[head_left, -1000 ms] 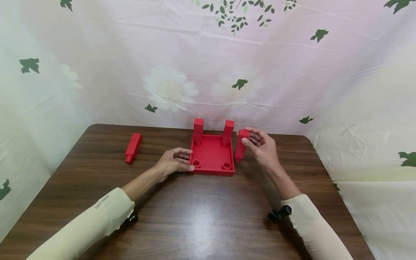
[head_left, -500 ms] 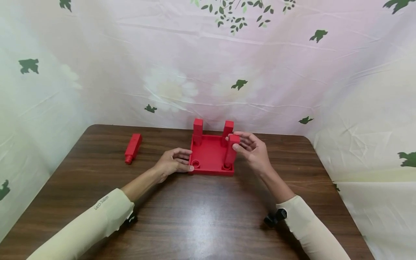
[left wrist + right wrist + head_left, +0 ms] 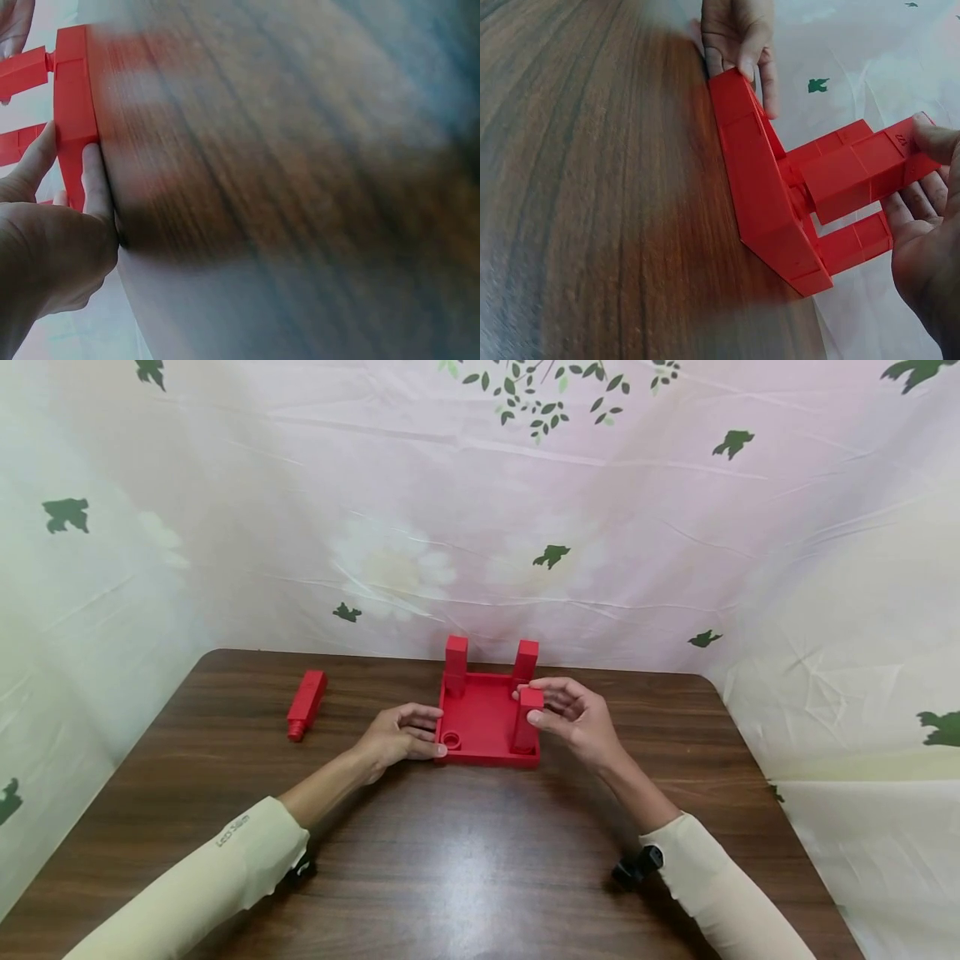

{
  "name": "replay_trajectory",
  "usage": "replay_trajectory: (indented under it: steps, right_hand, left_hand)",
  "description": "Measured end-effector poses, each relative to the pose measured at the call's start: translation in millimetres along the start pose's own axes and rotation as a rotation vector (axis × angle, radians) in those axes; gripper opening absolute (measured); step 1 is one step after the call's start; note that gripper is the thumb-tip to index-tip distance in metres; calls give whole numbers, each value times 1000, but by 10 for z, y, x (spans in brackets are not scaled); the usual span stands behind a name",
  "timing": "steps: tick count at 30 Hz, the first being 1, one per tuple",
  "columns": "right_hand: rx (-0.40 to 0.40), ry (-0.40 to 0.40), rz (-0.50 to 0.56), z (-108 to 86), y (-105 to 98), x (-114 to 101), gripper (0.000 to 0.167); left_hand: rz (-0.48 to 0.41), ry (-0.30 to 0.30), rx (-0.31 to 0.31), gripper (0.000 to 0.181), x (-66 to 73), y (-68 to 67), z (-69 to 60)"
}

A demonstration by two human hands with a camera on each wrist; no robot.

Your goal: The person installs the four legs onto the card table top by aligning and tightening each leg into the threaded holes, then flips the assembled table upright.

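Observation:
A red square tabletop (image 3: 483, 718), with a raised rim, lies upside down on the brown table. Two red square legs, the left one (image 3: 456, 664) and the right one (image 3: 526, 662), stand at its back corners. My left hand (image 3: 401, 732) holds the rim at the left front corner, beside an open round socket (image 3: 451, 741). My right hand (image 3: 581, 722) pinches the upper end of a third red leg (image 3: 528, 718) over the right front corner. In the right wrist view a narrow gap shows between this leg (image 3: 862, 169) and the tabletop (image 3: 754, 172).
Another red leg (image 3: 307, 703) with a threaded end lies on the table (image 3: 465, 860) to the left. A patterned cloth (image 3: 480, 527) hangs behind the table and at both sides. Black wrist cameras, one of them at the right sleeve (image 3: 637, 867), are strapped on.
My right hand has brought the third leg from beside the tabletop leftward over the right front corner, then lowered it to the socket. My left hand stays on the rim.

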State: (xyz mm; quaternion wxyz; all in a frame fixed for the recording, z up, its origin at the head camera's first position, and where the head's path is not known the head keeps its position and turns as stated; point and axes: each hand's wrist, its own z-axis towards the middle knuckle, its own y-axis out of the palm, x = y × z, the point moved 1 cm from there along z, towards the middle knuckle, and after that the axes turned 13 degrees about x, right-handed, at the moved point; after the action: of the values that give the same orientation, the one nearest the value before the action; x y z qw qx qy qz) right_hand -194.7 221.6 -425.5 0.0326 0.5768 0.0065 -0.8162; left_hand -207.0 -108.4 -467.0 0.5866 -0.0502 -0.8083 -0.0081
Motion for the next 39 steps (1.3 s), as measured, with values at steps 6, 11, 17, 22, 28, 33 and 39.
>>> replay_trajectory:
  steps: [6,11,17,22,28,33,39]
  right_hand:
    - [-21,20,-72,16,-38,-27,50]
    - [13,38,-229,25,-29,-42,52]
    - [40,24,-314,50,33,-5,49]
    - [-23,19,-305,44,21,-19,51]
    - [-119,19,-241,28,-44,-107,51]
    - [-88,26,-244,20,-33,-90,44]
    - [-17,-112,-269,37,52,-10,44]
  left_hand:
    - [3,-3,-1,70,7,2,3]
    - [18,-5,0,70,8,-8,4]
    - [28,-3,4,70,6,-23,0]
    - [31,-2,0,70,11,-24,-3]
    - [21,0,-4,70,12,-16,-2]
    - [22,0,-6,70,9,-14,1]
    - [18,1,-10,70,9,-12,1]
